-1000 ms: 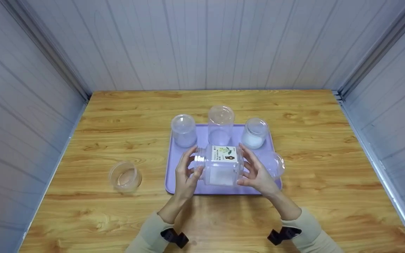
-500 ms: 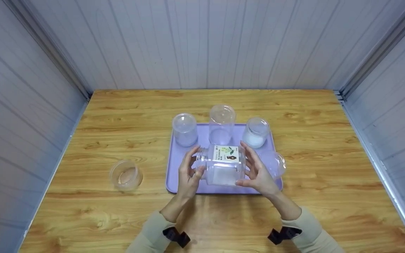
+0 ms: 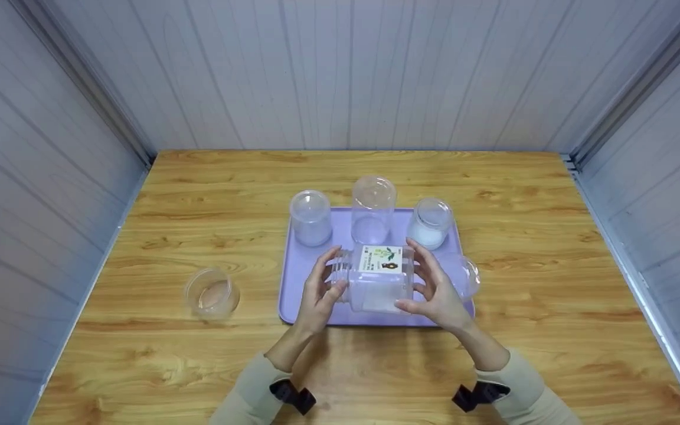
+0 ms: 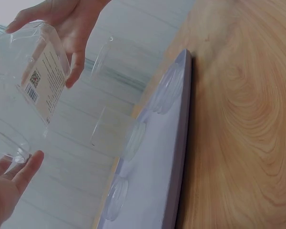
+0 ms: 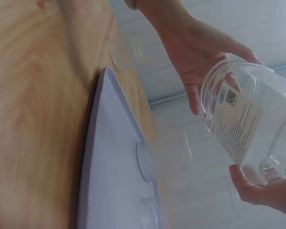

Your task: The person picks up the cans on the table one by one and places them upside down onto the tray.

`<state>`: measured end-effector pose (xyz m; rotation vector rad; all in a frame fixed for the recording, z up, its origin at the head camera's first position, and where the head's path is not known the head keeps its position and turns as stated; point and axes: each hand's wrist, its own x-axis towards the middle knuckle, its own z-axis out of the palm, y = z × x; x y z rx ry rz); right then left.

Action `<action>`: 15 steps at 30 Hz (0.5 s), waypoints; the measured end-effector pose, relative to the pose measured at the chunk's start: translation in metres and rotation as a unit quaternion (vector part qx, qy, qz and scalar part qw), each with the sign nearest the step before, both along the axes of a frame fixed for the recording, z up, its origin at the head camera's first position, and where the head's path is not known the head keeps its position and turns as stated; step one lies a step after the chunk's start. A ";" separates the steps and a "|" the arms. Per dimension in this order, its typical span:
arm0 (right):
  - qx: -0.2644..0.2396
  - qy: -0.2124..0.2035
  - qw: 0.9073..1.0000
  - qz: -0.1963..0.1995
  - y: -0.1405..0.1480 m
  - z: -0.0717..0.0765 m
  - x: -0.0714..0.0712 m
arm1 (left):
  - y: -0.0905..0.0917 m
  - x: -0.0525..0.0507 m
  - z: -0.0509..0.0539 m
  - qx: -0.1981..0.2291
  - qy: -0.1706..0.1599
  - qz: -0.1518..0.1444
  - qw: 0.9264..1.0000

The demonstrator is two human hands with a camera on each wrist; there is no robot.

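A clear plastic jar [image 3: 381,292] with a threaded neck and a printed label lies sideways in the air above a purple tray [image 3: 300,310]. My left hand [image 3: 319,298] holds it by the neck end, fingers and thumb curved round the threads. At the base end, my right hand [image 3: 439,298] grips it between thumb and fingers. Both wrist views show a second label with a barcode on the jar's underside [image 4: 44,78]. Behind the jar, a frosted container [image 3: 310,219], a tall clear container [image 3: 373,203] and a jar with a white lower part [image 3: 430,227] stand on the tray.
A rounded clear piece [image 3: 464,277] lies at the tray's right edge, partly behind my right hand. Left of the tray, a short clear tub [image 3: 212,295] sits on the wooden table [image 3: 157,366]. Panelled walls [image 3: 346,77] enclose the back and sides.
The jar and my left hand have shifted slightly to the right. Both hands keep their hold; the containers on the tray stay where they were.
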<state>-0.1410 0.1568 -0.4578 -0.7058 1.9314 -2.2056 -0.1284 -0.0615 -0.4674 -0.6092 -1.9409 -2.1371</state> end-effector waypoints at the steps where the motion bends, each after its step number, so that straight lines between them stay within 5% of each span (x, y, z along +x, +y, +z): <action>1: 0.005 0.004 1.000 -0.005 0.000 0.001 0.000 | 0.000 0.000 0.001 -0.004 -0.001 0.000 1.000; 15: 0.098 0.034 0.993 -0.064 0.002 0.010 0.000 | -0.011 -0.002 0.009 -0.059 0.046 0.046 0.996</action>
